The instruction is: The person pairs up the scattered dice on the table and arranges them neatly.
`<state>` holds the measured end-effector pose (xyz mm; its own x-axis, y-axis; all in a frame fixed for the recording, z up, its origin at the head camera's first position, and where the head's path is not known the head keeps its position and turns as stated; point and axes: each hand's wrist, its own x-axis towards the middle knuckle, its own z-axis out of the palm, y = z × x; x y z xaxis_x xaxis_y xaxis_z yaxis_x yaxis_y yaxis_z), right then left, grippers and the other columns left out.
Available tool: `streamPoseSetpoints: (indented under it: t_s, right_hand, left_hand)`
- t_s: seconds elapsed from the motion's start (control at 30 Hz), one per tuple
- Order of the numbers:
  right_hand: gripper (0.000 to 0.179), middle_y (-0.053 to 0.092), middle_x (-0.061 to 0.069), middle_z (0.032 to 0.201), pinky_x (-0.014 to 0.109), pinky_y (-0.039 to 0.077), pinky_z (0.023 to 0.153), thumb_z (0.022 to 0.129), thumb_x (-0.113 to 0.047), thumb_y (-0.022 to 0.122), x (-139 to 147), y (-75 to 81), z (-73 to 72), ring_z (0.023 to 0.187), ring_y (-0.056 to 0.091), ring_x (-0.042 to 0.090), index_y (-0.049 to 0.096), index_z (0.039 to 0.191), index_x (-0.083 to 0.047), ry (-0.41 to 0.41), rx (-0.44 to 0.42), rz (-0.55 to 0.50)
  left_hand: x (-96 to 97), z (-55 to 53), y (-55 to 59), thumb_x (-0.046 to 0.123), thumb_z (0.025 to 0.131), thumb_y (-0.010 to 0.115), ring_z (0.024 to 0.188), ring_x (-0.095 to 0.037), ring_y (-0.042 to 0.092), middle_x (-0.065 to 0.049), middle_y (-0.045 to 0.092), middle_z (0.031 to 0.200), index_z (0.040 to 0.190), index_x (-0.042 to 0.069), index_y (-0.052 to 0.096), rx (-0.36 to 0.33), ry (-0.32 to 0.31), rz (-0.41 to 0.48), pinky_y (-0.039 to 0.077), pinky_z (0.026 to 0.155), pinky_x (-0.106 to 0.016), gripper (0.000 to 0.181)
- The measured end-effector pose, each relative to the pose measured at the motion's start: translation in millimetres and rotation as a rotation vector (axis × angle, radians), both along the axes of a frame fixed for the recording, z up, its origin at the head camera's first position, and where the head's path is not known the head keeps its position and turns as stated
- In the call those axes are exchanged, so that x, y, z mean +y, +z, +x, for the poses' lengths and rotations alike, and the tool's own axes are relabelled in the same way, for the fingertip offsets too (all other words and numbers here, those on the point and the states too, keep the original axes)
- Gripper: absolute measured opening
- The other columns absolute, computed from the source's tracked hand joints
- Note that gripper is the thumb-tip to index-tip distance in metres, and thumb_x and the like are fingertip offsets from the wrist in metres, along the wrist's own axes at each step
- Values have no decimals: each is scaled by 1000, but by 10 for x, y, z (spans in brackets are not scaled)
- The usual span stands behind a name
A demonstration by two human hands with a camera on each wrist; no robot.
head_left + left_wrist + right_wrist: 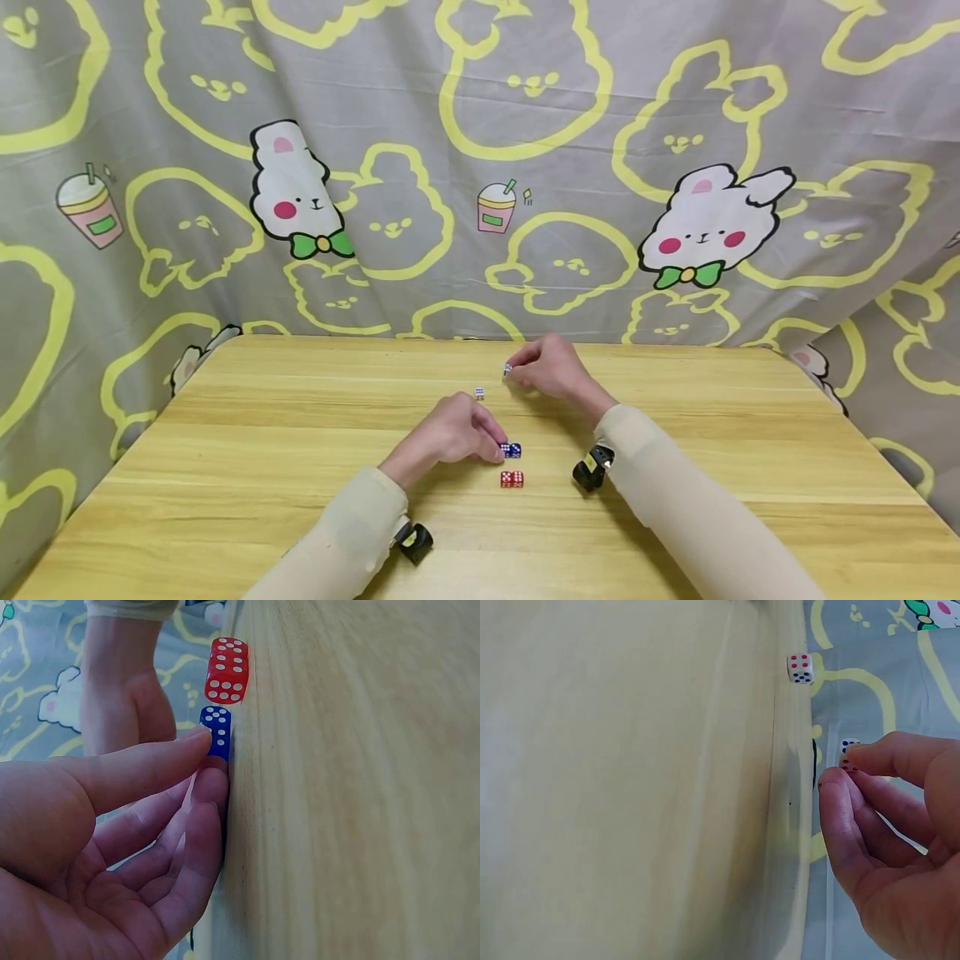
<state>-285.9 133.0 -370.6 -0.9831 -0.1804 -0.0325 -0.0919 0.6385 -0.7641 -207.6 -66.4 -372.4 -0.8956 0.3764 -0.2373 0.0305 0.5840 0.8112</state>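
My left hand (455,429) pinches a blue die (217,739) between thumb and forefinger, low at the tabletop. In the head view it sits side by side with a second blue die (515,450). Just nearer to me, two red dice (512,479) stand together on the table. Farther out, my right hand (553,367) grips a white die (848,755) at its fingertips, and in the right wrist view this die is above the table surface. Another white die (480,392) rests on the wood, to the left of the right hand and beyond the left one.
The wooden table (300,450) reaches back to a grey curtain (420,100) printed with yellow outlines and rabbits. Black wrist cameras are strapped at the left cuff (415,543) and the right cuff (592,469).
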Motion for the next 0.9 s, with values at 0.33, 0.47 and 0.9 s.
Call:
streamPoseSetpoints:
  t_s: [0.33, 0.47, 0.9]
  right_hand:
    - [12, 81, 5, 99, 26, 53, 73, 91, -16, 81, 62, -8, 121, 81, 70, 15, 84, 102, -12, -8, -30, -2]
    - [12, 80, 5, 101, 26, 52, 74, 90, -18, 82, 78, 1, 190, 84, 69, 16, 84, 101, -13, -29, -52, -3]
    - [7, 73, 2, 75, 25, 50, 63, 88, -17, 85, 106, -59, 452, 69, 63, 13, 84, 94, -13, -25, -113, 6]
  left_hand:
    - [-16, -1, -25, 4, 78, 91, 70, -13, 69, 0, 79, 78, 88, 10, 82, -10, 3, -2, 52, 69, -26, 15]
    - [-25, -3, -20, 4, 78, 91, 72, -14, 69, 0, 79, 79, 88, 10, 82, -11, 8, -7, 53, 70, -26, 15]
    - [-1, -10, -10, 4, 78, 91, 71, -13, 69, 0, 78, 78, 88, 9, 82, -4, 7, -5, 52, 68, -26, 14]
